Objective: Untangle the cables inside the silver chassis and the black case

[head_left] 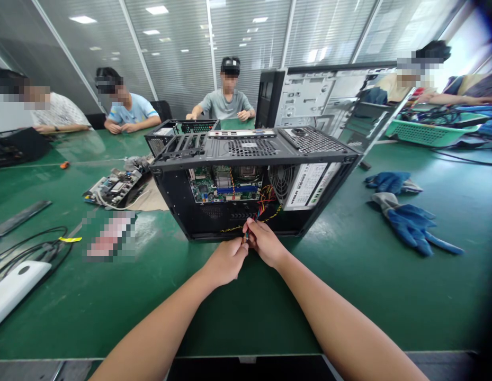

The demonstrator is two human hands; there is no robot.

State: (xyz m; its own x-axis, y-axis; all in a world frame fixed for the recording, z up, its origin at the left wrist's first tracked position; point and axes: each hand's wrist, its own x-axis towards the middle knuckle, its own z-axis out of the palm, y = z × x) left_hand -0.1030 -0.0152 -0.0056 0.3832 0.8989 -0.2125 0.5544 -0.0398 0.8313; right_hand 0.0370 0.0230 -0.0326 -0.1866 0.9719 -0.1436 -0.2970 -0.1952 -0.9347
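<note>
The lone camera sits on the worker's head, facing forward and down over the counter [388, 296], near the open computer case [246, 154], its wide view reaching the glass partition [170, 47] beyond.

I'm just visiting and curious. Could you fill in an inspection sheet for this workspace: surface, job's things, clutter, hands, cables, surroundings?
Surface: green tabletop, with pale marks.
Job's things: open computer case; motherboard and power supply inside.
Clutter: blue-and-grey gloves at right; loose circuit board and white object at left.
Hands: left hand and right hand close together, both pinching coloured wires by the case's lower edge.
Cables: coloured wires reach out from inside the case; black cables lie at left.
Surroundings: several people around the table; glass partition behind.
</note>
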